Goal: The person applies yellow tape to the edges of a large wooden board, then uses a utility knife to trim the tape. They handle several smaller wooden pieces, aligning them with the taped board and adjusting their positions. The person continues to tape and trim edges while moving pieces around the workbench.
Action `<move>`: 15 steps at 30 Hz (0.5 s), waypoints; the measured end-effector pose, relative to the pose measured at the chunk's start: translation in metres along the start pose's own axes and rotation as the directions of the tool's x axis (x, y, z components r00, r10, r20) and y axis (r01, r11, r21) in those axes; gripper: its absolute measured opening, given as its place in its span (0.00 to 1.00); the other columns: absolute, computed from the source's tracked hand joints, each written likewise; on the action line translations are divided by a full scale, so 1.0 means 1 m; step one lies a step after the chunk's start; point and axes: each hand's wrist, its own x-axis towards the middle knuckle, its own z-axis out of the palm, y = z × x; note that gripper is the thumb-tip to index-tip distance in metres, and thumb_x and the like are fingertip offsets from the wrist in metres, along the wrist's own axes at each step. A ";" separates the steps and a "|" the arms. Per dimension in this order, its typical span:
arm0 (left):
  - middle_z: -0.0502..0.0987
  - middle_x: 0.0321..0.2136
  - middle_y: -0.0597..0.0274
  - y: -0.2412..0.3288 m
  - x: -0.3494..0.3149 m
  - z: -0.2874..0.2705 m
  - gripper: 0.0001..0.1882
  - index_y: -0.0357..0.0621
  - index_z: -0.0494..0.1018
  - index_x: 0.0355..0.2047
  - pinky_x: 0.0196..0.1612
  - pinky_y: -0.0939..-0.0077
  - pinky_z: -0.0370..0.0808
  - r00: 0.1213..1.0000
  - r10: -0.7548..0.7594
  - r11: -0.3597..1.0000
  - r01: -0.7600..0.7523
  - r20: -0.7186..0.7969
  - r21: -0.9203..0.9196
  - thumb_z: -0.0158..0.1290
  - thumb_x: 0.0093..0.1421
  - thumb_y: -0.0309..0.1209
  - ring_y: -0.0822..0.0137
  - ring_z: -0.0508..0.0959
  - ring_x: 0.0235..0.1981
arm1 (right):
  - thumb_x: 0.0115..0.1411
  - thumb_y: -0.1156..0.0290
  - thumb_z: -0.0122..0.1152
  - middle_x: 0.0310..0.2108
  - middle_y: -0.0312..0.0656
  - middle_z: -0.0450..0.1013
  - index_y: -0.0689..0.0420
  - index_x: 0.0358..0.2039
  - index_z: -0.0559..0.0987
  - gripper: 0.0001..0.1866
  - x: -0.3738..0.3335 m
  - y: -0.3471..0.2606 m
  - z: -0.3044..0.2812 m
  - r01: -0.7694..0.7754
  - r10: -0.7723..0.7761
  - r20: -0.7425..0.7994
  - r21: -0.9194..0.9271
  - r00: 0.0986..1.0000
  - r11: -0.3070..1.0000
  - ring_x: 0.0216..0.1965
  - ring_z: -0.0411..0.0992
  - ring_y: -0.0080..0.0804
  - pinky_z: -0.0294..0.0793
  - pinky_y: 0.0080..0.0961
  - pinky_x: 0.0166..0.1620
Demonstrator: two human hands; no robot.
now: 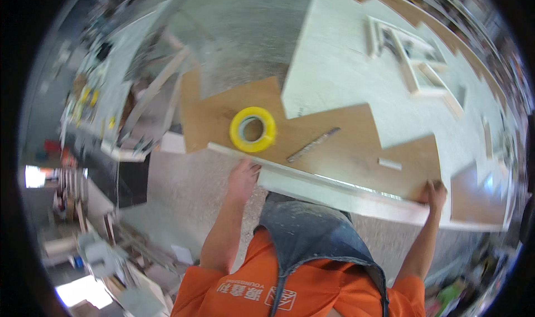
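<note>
A long, narrow white strip (312, 179) runs along the near edge of a brown board (348, 128) in front of me. My left hand (244, 179) is closed at the strip's left part, its fingers curled at the edge. At the far right end, my right hand (434, 195) is closed on the same strip, its fingertips partly hidden. On the board lie a roll of yellow tape (268, 132), close to my left hand, and a slim, mottled, stick-like tool (313, 145) whose kind I cannot make out. A short white piece (389, 164) rests nearer my right hand.
Under and beyond the brown board spreads a large white panel (334, 55). A white open frame with compartments (409, 66) stands on it at the far right. Wooden trestle legs (159, 86) and a cluttered bench are to the left. More scrap lies at lower left.
</note>
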 end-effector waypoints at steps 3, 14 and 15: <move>0.78 0.43 0.58 0.001 -0.012 0.027 0.15 0.43 0.72 0.49 0.54 0.63 0.73 0.972 -0.033 0.994 0.009 -0.231 -0.106 0.57 0.66 0.36 0.60 0.77 0.47 | 0.54 0.40 0.69 0.53 0.64 0.72 0.58 0.59 0.76 0.41 -0.011 -0.018 -0.015 0.085 -0.092 -0.060 -0.114 0.994 0.990 0.54 0.73 0.60 0.73 0.48 0.58; 0.76 0.37 0.59 -0.020 0.010 0.017 0.12 0.41 0.72 0.44 0.47 0.66 0.75 0.961 0.006 0.993 -0.038 -0.275 -0.111 0.58 0.66 0.35 0.61 0.76 0.38 | 0.47 0.41 0.75 0.48 0.59 0.77 0.60 0.53 0.80 0.41 0.016 0.009 -0.025 0.062 -0.060 0.032 -0.070 0.998 0.996 0.50 0.77 0.55 0.76 0.46 0.54; 0.74 0.35 0.61 -0.018 0.004 0.019 0.12 0.43 0.72 0.43 0.48 0.66 0.75 0.961 -0.009 0.993 -0.025 -0.275 -0.119 0.58 0.66 0.35 0.62 0.75 0.37 | 0.46 0.40 0.75 0.48 0.59 0.77 0.60 0.53 0.80 0.42 0.004 0.001 -0.025 0.052 -0.054 -0.015 -0.102 0.998 0.993 0.50 0.77 0.56 0.76 0.47 0.54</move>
